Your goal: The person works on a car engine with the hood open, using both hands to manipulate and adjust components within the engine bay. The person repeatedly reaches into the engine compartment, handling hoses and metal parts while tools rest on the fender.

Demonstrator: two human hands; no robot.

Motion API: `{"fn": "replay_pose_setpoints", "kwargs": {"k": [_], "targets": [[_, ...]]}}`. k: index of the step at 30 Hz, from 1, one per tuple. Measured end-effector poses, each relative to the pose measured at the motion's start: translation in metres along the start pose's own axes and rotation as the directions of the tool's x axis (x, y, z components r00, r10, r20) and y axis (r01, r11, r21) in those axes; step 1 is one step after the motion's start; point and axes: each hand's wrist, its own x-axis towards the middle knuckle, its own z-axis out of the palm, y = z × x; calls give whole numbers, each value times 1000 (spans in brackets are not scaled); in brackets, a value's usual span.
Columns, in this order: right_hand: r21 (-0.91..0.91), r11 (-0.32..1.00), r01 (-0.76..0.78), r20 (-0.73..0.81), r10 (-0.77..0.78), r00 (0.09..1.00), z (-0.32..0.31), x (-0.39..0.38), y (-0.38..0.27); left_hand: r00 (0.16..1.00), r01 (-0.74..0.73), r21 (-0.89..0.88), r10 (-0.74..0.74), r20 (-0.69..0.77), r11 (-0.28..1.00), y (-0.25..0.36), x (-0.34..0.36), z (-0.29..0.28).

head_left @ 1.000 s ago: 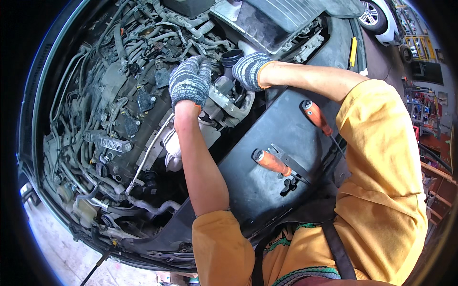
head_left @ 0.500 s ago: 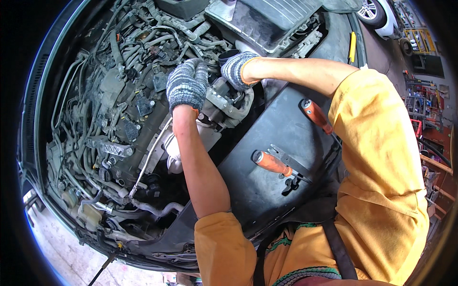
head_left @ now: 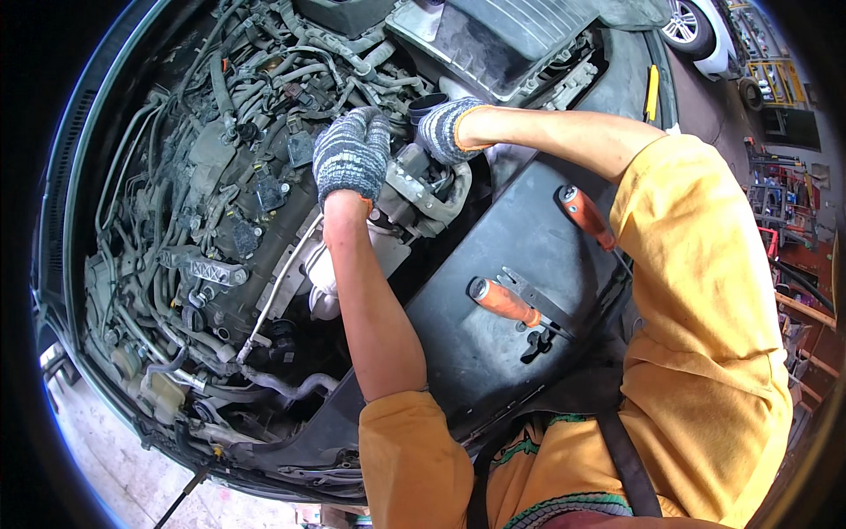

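Observation:
Both my hands wear grey-and-white striped knit gloves and reach into the open engine bay of a car. My left hand (head_left: 352,154) bends down over the engine, its fingers close together and curled; their tips and whatever they grip are hidden. Just to its right, my right hand (head_left: 449,130) is closed, beside a black round duct opening (head_left: 427,106); what it holds is hidden behind the glove. Between and below the hands sits a grey metal engine part (head_left: 414,181) with a curved pipe (head_left: 454,198). A silvery heat shield (head_left: 379,251) lies beneath my left wrist.
On the dark fender (head_left: 467,256) lie two orange-handled screwdrivers (head_left: 504,301) (head_left: 585,215), a flat grey metal tool (head_left: 533,295) and a small black clip (head_left: 535,346). A black ribbed box (head_left: 502,40) is at the far side. Hoses and wiring (head_left: 176,256) crowd the left.
The view has shifted slightly. My right hand sits a little farther right, and slightly more of the black duct opening shows. My left hand keeps its place over the engine.

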Motion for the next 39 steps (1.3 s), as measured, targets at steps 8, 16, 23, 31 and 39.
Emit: {"fn": "replay_pose_setpoints", "kwargs": {"k": [8, 16, 23, 31, 39], "targets": [[-7, 994, 105, -8, -105, 994, 26, 36, 26, 1000, -12, 4, 12, 4, 1000, 3, 1, 0], [50, 997, -64, -3, 65, 998, 2, 17, 3, 999, -22, 21, 23, -35, 1000, -3, -1, 2], [311, 941, -134, -221, 208, 953, 6, -7, -1, 999, -25, -3, 25, -25, 1000, 1, 0, 1], [304, 948, -94, -160, 148, 976, -3, -19, -5, 1000, -7, -3, 7, -21, 1000, -1, -3, -2], [440, 895, -71, -391, 262, 882, 25, 3, -1, 999, -25, 20, 26, -37, 999, -2, -1, 3]]}}
